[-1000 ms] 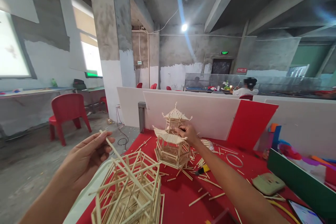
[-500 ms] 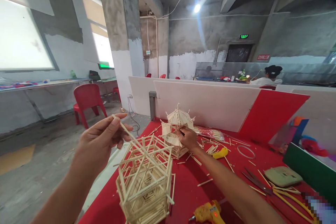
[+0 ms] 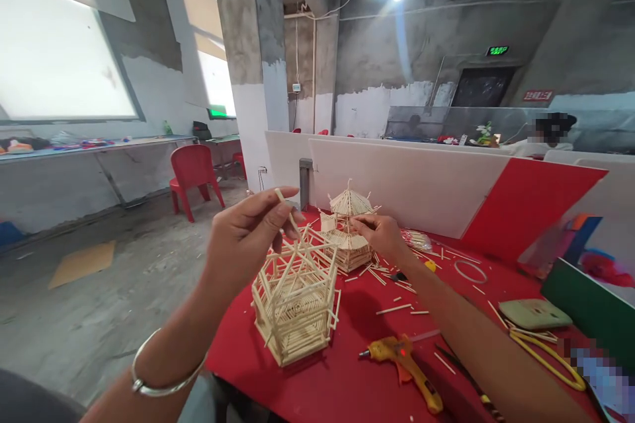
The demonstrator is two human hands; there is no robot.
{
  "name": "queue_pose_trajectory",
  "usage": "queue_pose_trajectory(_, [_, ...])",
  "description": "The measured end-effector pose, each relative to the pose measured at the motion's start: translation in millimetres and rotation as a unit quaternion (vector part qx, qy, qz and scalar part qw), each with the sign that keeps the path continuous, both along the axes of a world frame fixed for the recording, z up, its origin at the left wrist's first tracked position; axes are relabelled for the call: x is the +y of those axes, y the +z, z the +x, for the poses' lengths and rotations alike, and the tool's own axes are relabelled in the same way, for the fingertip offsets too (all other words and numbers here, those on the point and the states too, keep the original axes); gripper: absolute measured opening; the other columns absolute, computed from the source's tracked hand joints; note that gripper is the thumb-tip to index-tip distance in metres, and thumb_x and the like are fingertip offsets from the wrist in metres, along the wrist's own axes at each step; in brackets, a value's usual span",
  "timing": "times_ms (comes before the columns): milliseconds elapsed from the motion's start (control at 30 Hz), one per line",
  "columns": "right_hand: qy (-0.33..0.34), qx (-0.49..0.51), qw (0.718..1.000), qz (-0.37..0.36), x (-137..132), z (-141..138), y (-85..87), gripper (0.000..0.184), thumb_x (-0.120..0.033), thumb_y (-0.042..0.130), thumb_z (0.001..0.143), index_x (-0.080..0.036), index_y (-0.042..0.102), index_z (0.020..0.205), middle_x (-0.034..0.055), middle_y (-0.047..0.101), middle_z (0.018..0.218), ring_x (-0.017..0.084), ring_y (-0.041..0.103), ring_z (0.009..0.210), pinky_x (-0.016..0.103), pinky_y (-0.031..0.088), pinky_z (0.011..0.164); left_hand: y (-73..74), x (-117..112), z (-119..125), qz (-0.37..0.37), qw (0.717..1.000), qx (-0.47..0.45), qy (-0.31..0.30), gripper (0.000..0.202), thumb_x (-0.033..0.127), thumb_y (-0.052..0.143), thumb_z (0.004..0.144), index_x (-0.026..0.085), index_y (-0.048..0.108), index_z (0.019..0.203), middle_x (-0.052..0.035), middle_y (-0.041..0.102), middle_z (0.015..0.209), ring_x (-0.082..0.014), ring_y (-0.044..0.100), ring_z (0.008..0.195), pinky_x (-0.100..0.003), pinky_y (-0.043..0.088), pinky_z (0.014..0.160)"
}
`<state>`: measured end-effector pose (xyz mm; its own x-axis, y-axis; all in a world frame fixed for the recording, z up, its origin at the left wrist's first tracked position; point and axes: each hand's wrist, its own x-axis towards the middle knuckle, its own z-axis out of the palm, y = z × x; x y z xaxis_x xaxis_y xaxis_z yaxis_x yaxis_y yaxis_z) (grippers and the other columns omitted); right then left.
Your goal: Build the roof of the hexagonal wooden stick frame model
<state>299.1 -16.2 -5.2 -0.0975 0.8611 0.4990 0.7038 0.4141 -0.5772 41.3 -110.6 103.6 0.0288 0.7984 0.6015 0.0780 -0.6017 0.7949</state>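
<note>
A thin wooden stick (image 3: 289, 215) is pinched between the thumb and forefinger of my left hand (image 3: 251, 234). Its lower end slopes down to the top of an open hexagonal stick frame (image 3: 297, 317); whether they touch, I cannot tell. Behind that frame stands a small pagoda model (image 3: 350, 203) of the same sticks, with a pointed, ribbed roof. My right hand (image 3: 384, 234) reaches across to it, fingers closed at the posts just below the roof. The fingertips partly cover what they grip there.
On the red table (image 3: 317, 396), a yellow glue gun (image 3: 397, 353) lies in front, with loose sticks (image 3: 394, 309) around. To the right are a clear ring (image 3: 470, 271), a green case (image 3: 534, 314) and yellow-handled scissors (image 3: 550, 360). White boards (image 3: 397, 172) wall off the back.
The view has swung left and my left hand now appears farther right, its stick seen more end-on. More of the glue gun shows. My right hand stays at the pagoda model.
</note>
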Motion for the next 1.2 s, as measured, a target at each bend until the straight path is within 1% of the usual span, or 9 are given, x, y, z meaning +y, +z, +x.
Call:
queue_pose_trajectory(200, [0.249,0.094,0.964,0.017,-78.2,-46.3,57.5,0.03,-0.042,0.067,0.087,-0.02,0.074,0.106,0.0023,0.072,0.088,0.011,0.06,0.068,0.023,0.047,0.06,-0.2,-12.9,28.8,0.038,0.999,0.026,0.002,0.024,0.028,0.066,0.086,0.015,0.074,0.105,-0.0031,0.071,0.071,-0.0089,0.06,0.052,-0.019,0.046,0.043])
queue_pose_trajectory(300, [0.254,0.07,0.962,0.071,-94.9,-54.5,59.2,0.023,-0.036,0.06,0.092,-0.019,0.072,0.083,-0.0009,0.064,0.072,0.009,0.053,0.065,0.023,0.04,0.059,-7.6,-19.9,36.4,0.048,0.998,0.036,0.015,0.024,0.03,0.067,0.086,0.015,0.075,0.103,-0.0028,0.072,0.073,-0.0086,0.058,0.053,-0.02,0.047,0.045])
queue_pose_trajectory(467, [0.235,0.043,0.964,0.114,-108.0,-44.1,53.2,0.025,-0.034,0.057,0.094,-0.019,0.067,0.077,-0.0021,0.058,0.068,0.009,0.048,0.063,0.023,0.036,0.058,-26.1,-35.5,48.3,0.08,0.988,0.119,0.058,0.02,0.026,0.067,0.086,0.02,0.076,0.103,-0.0034,0.076,0.089,-0.0121,0.064,0.071,-0.022,0.05,0.06])
queue_pose_trajectory(633, [0.316,0.073,0.945,0.041,-109.2,-6.0,49.2,0.023,-0.039,0.062,0.091,-0.018,0.072,0.094,0.0008,0.067,0.081,0.01,0.057,0.07,0.022,0.042,0.061,-52.3,-60.0,72.6,0.163,0.97,0.127,0.128,0.011,0.025,0.064,0.089,0.023,0.075,0.086,-0.0026,0.076,0.091,-0.0176,0.067,0.085,-0.032,0.054,0.081])
queue_pose_trajectory(700, [0.272,0.054,0.96,-0.02,-100.2,21.3,37.4,0.026,-0.04,0.062,0.09,-0.019,0.073,0.101,0.0015,0.071,0.087,0.011,0.06,0.071,0.022,0.044,0.061,-72.7,-66.8,85.2,0.163,0.976,0.101,0.107,0.01,0.022,0.064,0.089,0.024,0.074,0.089,-0.0031,0.076,0.094,-0.0189,0.069,0.09,-0.033,0.055,0.083])
queue_pose_trajectory(800, [0.087,-0.059,0.99,-0.096,-81.4,70.7,4.8,0.026,-0.036,0.059,0.091,-0.02,0.075,0.102,0.0012,0.074,0.09,0.013,0.063,0.074,0.022,0.044,0.063,-114.8,-66.4,106.7,0.136,0.98,0.144,0.026,0.021,0.012,0.057,0.09,0.023,0.073,0.1,-0.0063,0.076,0.102,-0.0185,0.071,0.093,-0.03,0.056,0.084])
queue_pose_trajectory(967, [0.003,-0.163,0.967,-0.197,-65.2,135.9,-61.9,0.014,-0.025,0.065,0.086,-0.018,0.077,0.082,0.001,0.072,0.072,0.015,0.064,0.067,0.024,0.045,0.061,-181.5,-40.1,144.1,0.052,0.928,0.364,-0.068,0.042,-0.003,0.046,0.08,0.015,0.072,0.108,-0.0149,0.069,0.123,-0.0238,0.066,0.111,-0.034,0.053,0.095])
queue_pose_trajectory(1067, [-0.016,-0.217,0.948,-0.233,-62.3,147.2,-91.7,0.015,-0.029,0.065,0.09,-0.015,0.072,0.09,0.002,0.071,0.083,0.015,0.066,0.074,0.029,0.052,0.068,-203.0,-16.3,165.7,-0.028,0.883,0.461,-0.078,0.044,-0.006,0.044,0.074,0.014,0.073,0.1,-0.0139,0.071,0.115,-0.0229,0.066,0.11,-0.032,0.05,0.097])
queue_pose_trajectory(1200, [0.002,-0.282,0.928,-0.242,-51.6,137.3,-114.7,0.027,-0.036,0.06,0.095,-0.016,0.063,0.112,0.0065,0.066,0.112,0.019,0.065,0.096,0.039,0.056,0.084,-216.8,13.4,190.0,-0.068,0.866,0.492,-0.061,0.037,-0.004,0.047,0.074,0.012,0.074,0.096,-0.0151,0.073,0.102,-0.0235,0.067,0.102,-0.033,0.05,0.093])
